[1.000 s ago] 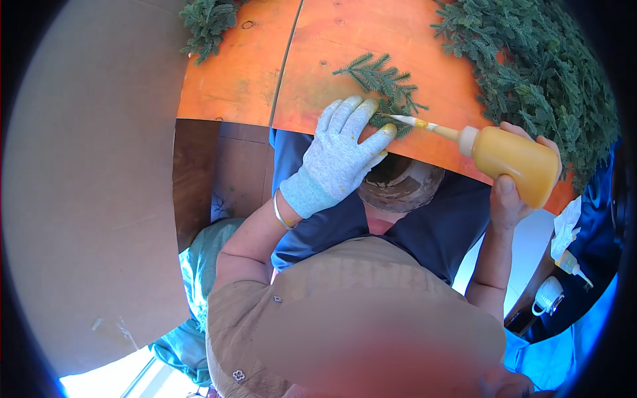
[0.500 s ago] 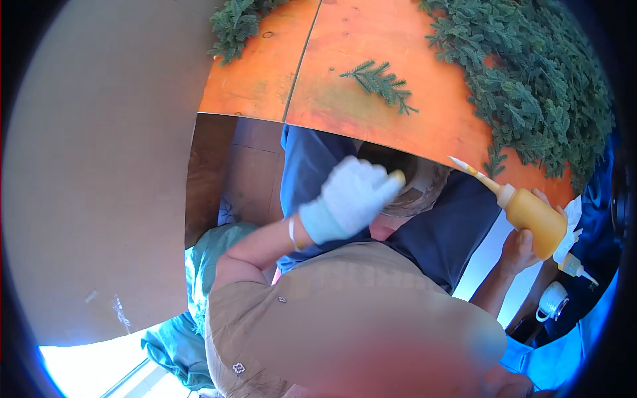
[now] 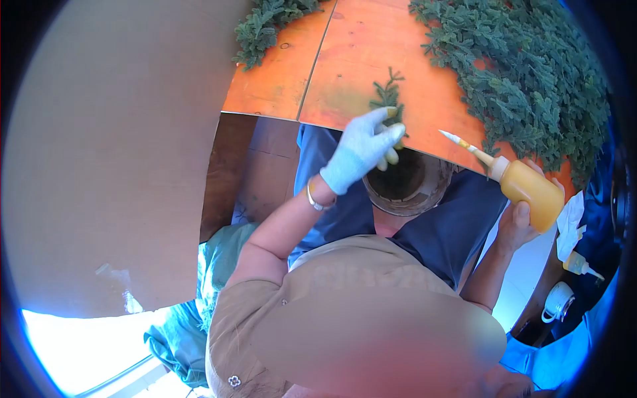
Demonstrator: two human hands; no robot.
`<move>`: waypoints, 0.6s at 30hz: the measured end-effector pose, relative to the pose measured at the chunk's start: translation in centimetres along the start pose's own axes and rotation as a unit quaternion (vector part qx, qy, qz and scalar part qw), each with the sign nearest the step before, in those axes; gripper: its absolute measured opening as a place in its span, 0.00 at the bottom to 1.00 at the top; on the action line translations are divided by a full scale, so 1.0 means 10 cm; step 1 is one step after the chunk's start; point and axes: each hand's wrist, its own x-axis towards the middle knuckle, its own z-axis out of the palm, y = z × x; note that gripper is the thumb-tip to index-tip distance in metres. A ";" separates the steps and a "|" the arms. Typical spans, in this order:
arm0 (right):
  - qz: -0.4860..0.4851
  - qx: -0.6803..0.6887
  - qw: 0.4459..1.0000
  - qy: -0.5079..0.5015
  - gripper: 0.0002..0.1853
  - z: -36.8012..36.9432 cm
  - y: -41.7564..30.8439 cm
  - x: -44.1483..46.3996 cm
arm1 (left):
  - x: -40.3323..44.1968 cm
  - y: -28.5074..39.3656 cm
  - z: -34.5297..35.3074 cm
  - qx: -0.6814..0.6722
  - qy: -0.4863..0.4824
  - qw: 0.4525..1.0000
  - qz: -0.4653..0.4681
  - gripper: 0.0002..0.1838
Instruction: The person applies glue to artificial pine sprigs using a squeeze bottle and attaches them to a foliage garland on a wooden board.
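Observation:
My left hand (image 3: 361,147), in a white knit glove with yellowish fingertips, is at the near edge of the orange board (image 3: 345,66). Its fingers close on a small green artificial fir sprig (image 3: 390,89), whose tip points away from me; its lower part is partly covered by the fingers. On the other side, my bare right hand (image 3: 521,222) grips a yellow squeeze bottle (image 3: 534,192). The bottle is tilted, its long pale nozzle pointing up and left toward the sprig, apart from it.
A large pile of fir sprigs (image 3: 524,73) covers the board's right side; a smaller bunch (image 3: 265,30) lies at upper left. Below the edge, a round bucket (image 3: 415,192) stands between my legs. Cardboard (image 3: 113,166) fills the left. A second bottle (image 3: 578,264) and white cup (image 3: 559,302) sit at right.
My left hand has moved up from over the bucket to the board and taken hold of the sprig, which has turned more upright. The bottle's nozzle has shifted slightly left.

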 end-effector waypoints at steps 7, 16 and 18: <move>0.005 0.016 1.000 0.000 0.41 -0.08 0.03 0.02 | -0.13 0.04 -0.39 0.380 0.108 0.837 0.379 0.14; 0.016 -0.033 0.999 -0.009 0.43 0.04 0.03 0.06 | 0.49 -0.08 -0.61 0.514 -0.122 0.726 0.441 0.23; 0.015 -0.044 0.999 -0.015 0.43 0.08 0.03 0.09 | 0.42 -0.10 -0.54 0.550 -0.092 0.713 0.425 0.24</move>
